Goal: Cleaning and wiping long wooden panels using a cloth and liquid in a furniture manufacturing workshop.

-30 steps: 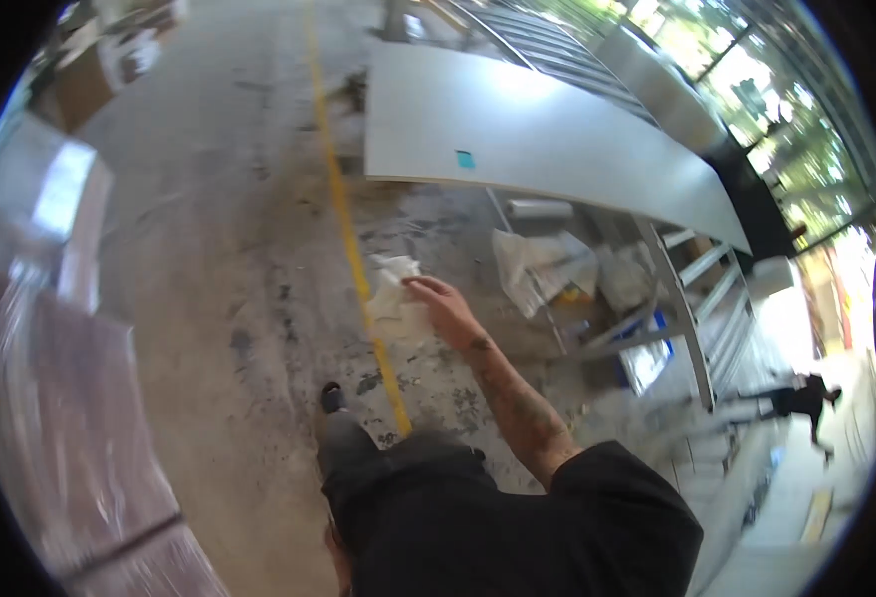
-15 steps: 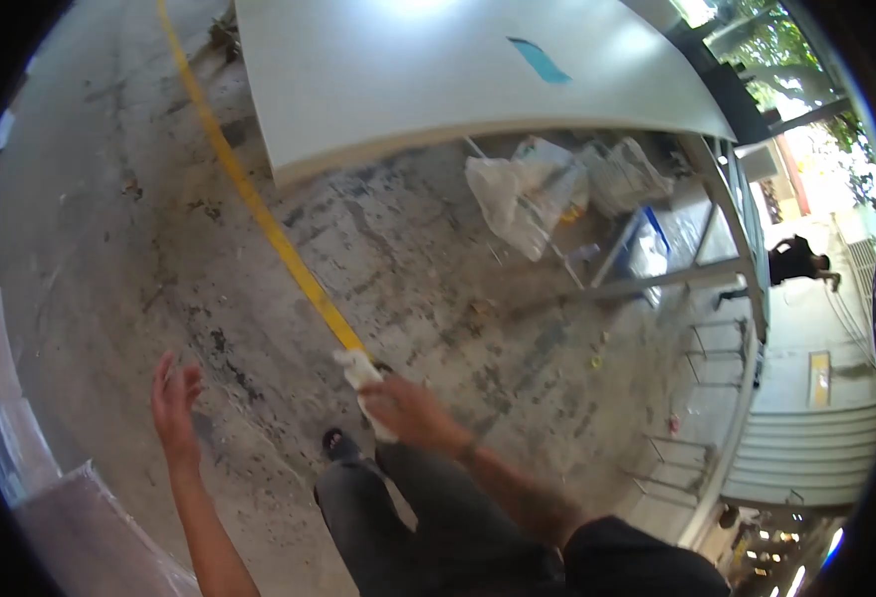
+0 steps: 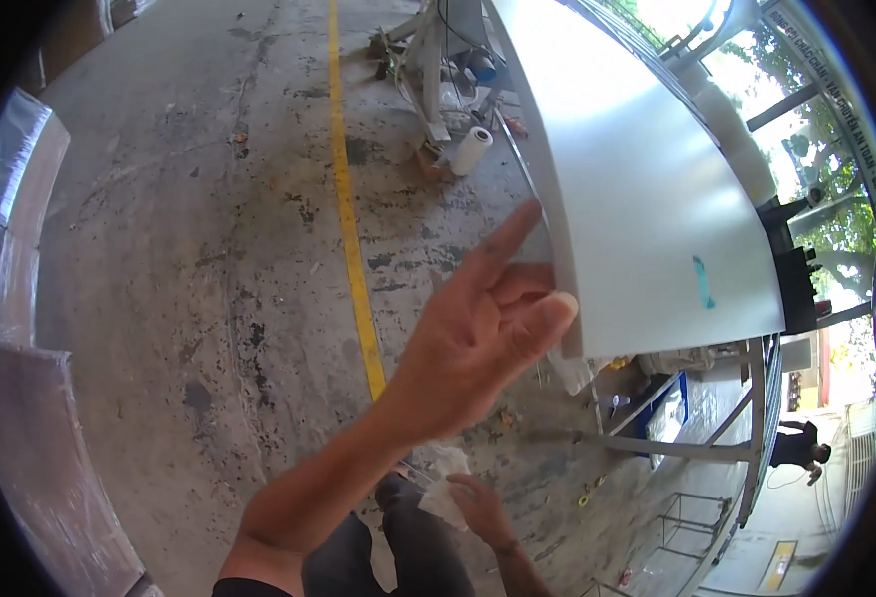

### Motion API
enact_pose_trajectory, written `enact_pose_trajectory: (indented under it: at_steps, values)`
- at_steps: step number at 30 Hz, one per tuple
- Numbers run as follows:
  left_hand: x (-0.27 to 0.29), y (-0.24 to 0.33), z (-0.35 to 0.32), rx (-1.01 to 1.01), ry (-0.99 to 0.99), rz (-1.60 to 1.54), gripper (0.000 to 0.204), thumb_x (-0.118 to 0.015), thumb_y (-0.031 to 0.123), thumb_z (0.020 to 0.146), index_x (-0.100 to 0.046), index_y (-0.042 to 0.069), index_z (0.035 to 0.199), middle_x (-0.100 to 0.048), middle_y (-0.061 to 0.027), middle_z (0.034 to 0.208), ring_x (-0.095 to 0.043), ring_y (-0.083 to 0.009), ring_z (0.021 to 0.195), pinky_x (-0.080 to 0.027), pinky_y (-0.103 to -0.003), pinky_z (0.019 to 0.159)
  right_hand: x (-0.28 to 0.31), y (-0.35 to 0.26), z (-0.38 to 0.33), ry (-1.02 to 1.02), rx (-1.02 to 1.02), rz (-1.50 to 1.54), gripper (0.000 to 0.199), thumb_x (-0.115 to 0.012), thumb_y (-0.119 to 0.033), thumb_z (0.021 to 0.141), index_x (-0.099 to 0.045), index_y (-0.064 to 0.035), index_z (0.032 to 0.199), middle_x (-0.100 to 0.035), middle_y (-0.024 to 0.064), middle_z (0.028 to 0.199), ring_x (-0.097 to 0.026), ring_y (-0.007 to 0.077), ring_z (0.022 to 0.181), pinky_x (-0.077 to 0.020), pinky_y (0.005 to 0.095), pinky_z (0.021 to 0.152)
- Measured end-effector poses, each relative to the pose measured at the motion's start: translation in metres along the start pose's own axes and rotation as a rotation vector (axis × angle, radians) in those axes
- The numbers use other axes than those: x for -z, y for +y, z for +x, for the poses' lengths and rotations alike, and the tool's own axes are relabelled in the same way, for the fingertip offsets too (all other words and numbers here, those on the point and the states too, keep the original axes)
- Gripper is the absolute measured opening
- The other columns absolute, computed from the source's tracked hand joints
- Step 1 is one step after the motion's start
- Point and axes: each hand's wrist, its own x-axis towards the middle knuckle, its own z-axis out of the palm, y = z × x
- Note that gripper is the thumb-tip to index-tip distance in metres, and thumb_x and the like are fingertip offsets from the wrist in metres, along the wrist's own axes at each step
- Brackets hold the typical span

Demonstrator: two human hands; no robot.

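Note:
A large white panel [image 3: 647, 219] with a pale edge spans the upper right, a strip of teal tape [image 3: 703, 283] stuck on its face. At its near corner is my left hand [image 3: 478, 338], thumb and forefinger spread apart and the other fingers partly bent. The fingers overlap the panel's edge in the picture; whether they press on it I cannot tell. Lower down, close to my legs, my right hand [image 3: 481, 509] has its fingers closed on a crumpled white cloth [image 3: 443, 495].
A yellow line [image 3: 351, 234] runs along the stained concrete floor. Wrapped boxes [image 3: 35, 438] stand at the left. Past the panel lie a white roll [image 3: 472, 151] and a metal stand [image 3: 428, 75]. A metal frame [image 3: 677, 450] holds up the panel; a person [image 3: 798, 446] is at far right.
My left hand has risen from the lower left to the panel's corner. The view has turned, so the panel appears farther right. The cloth stays in my right hand.

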Motion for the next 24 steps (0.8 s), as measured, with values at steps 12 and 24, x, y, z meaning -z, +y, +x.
enact_pose_trajectory:
  at_steps: [12,24]
  values:
    - [-0.054,0.025,0.015,0.213,0.335,0.074,0.072,-0.057,0.011,0.095,-0.023,-0.002,0.157,-0.059,-0.0067,0.117,-0.058,-0.011,0.105,-0.048,-0.026,0.09,0.054,-0.114,-0.068,-0.142,-0.081,0.08,0.027,-0.065,-0.015,0.095,-0.07,-0.0053,0.12,-0.069,0.0152,0.114,-0.066,0.0245,0.107,-0.0504,0.034,0.092]
    - [-0.023,0.068,0.033,0.478,0.427,0.086,0.071,-0.061,0.01,0.096,-0.025,0.002,0.157,-0.063,-0.0003,0.097,-0.055,-0.0059,0.081,-0.046,-0.023,0.075,0.113,-0.301,-0.039,-0.269,-0.064,0.567,0.041,-0.061,-0.028,0.101,-0.062,-0.0009,0.131,-0.067,0.0087,0.122,-0.061,0.015,0.109,-0.049,0.0304,0.096]
